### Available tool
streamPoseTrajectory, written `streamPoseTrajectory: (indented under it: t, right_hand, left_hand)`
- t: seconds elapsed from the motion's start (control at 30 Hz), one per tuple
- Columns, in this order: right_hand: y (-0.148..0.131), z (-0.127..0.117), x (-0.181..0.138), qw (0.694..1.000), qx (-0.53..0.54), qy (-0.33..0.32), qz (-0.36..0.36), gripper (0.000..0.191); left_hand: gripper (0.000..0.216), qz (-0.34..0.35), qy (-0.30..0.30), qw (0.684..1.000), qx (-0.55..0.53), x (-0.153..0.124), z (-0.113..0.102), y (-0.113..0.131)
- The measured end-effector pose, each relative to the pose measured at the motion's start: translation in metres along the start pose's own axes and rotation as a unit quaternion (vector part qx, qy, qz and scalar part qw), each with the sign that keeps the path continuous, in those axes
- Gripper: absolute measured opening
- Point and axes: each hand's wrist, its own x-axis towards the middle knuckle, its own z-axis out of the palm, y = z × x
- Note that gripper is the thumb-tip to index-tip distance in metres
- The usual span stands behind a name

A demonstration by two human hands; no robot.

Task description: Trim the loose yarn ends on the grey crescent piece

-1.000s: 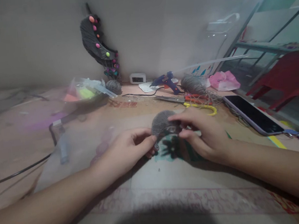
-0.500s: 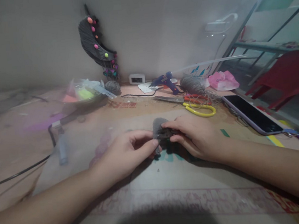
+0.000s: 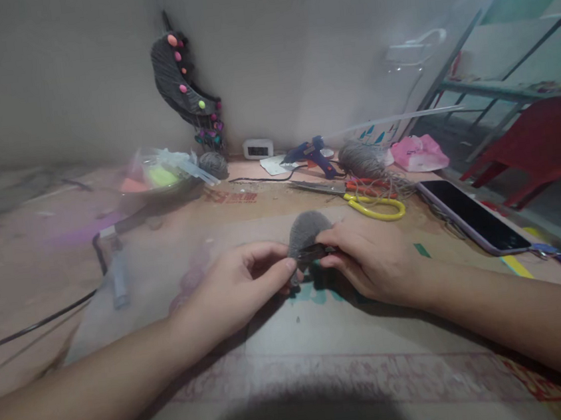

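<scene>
A small grey yarn-wrapped piece [image 3: 305,231] is held upright just above the cardboard-covered table [image 3: 324,339], in the middle of the view. My left hand [image 3: 238,288] pinches its lower left edge between thumb and fingers. My right hand [image 3: 373,257] grips its lower right side, fingers curled round it. A dark strip runs along the bottom of the piece between my two thumbs. Both forearms reach in from the bottom corners.
Behind my hands lie yellow-handled scissors [image 3: 373,205], a blue glue gun [image 3: 311,153], a grey yarn bundle [image 3: 362,158], a pink bag [image 3: 419,153] and a phone [image 3: 471,215]. A bowl of craft bits [image 3: 159,177] and a black crescent decoration [image 3: 182,87] stand at the wall. A red chair [image 3: 539,143] is at right.
The grey piece was lowered and flattened half a second ago, and now stands taller again between my fingers. My right hand has slid slightly right; my left hand has stayed put.
</scene>
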Motion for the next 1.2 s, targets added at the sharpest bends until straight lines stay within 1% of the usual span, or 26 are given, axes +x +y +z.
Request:
streamPoseTrajectory:
  t: [0.2,0.33,0.63,0.87,0.97,1.1,1.2]
  right_hand:
    - [0.0007,0.0007,-0.0009,1.000,0.011,-0.015,0.010,0.030]
    - [0.0004,0.0000,0.0006,1.000,0.012,-0.014,0.009,0.029]
    - [0.0004,-0.0001,0.0014,0.999,0.034,-0.020,0.017,0.030]
    - [0.0020,0.0004,0.0017,0.998,0.050,-0.020,0.017,0.029]
    - [0.0025,0.0008,0.0015,0.998,0.060,-0.023,0.020,0.029]
    - [0.0032,0.0005,0.0005,0.995,0.090,-0.013,0.031,0.026]
    - [0.0034,-0.0004,-0.0018,0.988,0.142,0.011,0.057,0.021]
  left_hand:
    - [0.021,0.010,-0.005,1.000,0.018,-0.0013,-0.0001,0.0010]
    - [0.022,0.012,-0.005,1.000,0.022,-0.0016,-0.0001,0.0007]
    - [0.022,-0.004,-0.012,1.000,0.010,-0.0012,-0.0011,0.0018]
    - [0.023,0.000,-0.014,0.999,0.033,-0.0022,-0.0005,0.0020]
    - [0.022,-0.007,-0.016,0.999,0.027,-0.0020,-0.0002,0.0019]
    - [0.021,-0.010,-0.021,1.000,-0.004,-0.0002,-0.0002,0.0011]
    - [0.021,-0.011,-0.007,1.000,-0.018,0.0024,-0.0005,0.0006]
